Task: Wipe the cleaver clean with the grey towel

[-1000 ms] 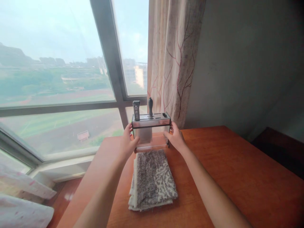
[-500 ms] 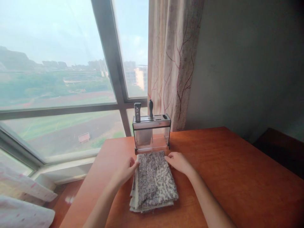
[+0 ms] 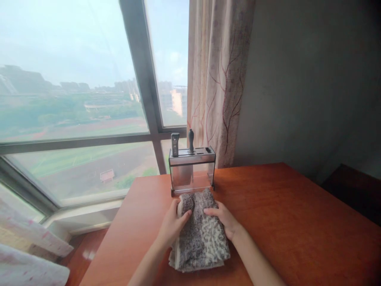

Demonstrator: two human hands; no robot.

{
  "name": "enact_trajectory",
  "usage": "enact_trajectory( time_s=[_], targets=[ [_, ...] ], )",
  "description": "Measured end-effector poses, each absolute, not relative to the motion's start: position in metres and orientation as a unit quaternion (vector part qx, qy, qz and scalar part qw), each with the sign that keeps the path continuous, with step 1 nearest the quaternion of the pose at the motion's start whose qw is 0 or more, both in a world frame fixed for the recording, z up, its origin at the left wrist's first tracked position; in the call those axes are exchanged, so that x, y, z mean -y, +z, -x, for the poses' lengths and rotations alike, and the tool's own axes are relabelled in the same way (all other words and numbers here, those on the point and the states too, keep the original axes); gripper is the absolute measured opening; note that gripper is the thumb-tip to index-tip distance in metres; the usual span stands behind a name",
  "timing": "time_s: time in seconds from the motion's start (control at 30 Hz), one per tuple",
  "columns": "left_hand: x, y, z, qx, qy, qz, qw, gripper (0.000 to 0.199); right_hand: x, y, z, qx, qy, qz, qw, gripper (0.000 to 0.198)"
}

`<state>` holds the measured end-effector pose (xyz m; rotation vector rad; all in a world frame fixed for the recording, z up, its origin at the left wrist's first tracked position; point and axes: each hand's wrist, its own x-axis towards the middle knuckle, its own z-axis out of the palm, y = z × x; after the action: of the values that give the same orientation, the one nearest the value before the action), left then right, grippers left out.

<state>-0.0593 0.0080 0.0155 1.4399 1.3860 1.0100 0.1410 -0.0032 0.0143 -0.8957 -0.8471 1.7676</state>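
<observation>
The cloth (image 3: pixel 199 240) lies on the red-brown counter (image 3: pixel 291 238), and here both left hand (image 3: pixel 173 223) and right hand (image 3: pixel 225 218) have it, fingers clamped on its sides, thumbs on top! The block (image 3: pixel 193 159) stands near the counter's far edge; window (image 3: pixel 143 59) to its left, curtain (image 3: pixel 220 79) behind, dim wall (image 3: pixel 297 87) beyond the counter's right.

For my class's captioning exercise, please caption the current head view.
Left hand and right hand grip a folded patterned cloth on a table, a knife block standing behind.
</observation>
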Motion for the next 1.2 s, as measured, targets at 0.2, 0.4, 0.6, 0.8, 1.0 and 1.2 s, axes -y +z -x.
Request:
enact_trajectory(
  time_s=[0.2,0.4,0.6,0.8,1.0,1.2],
  targets=[
    [0.002,0.021,0.050,-0.469,0.451,-0.390,0.652,0.050,0.009,0.019,-0.143,0.248,0.758,0.304,0.521,0.033],
    [0.012,0.031,0.051,-0.401,0.442,-0.322,0.735,0.053,0.011,0.023,-0.137,0.272,0.754,0.279,0.529,0.034],
    [0.011,0.031,0.057,-0.373,0.461,-0.280,0.755,0.056,0.015,0.022,-0.134,0.301,0.779,0.269,0.479,0.038],
    [0.008,0.030,0.054,-0.368,0.481,-0.289,0.741,0.058,0.017,0.011,-0.129,0.301,0.818,0.253,0.420,0.038],
    [-0.002,0.020,0.056,-0.469,0.514,-0.405,0.593,0.051,0.015,0.009,-0.127,0.272,0.820,0.270,0.424,0.031],
    [-0.017,0.011,0.070,-0.507,0.547,-0.490,0.450,0.045,0.010,0.001,-0.125,0.239,0.799,0.303,0.461,0.032]
  ],
)
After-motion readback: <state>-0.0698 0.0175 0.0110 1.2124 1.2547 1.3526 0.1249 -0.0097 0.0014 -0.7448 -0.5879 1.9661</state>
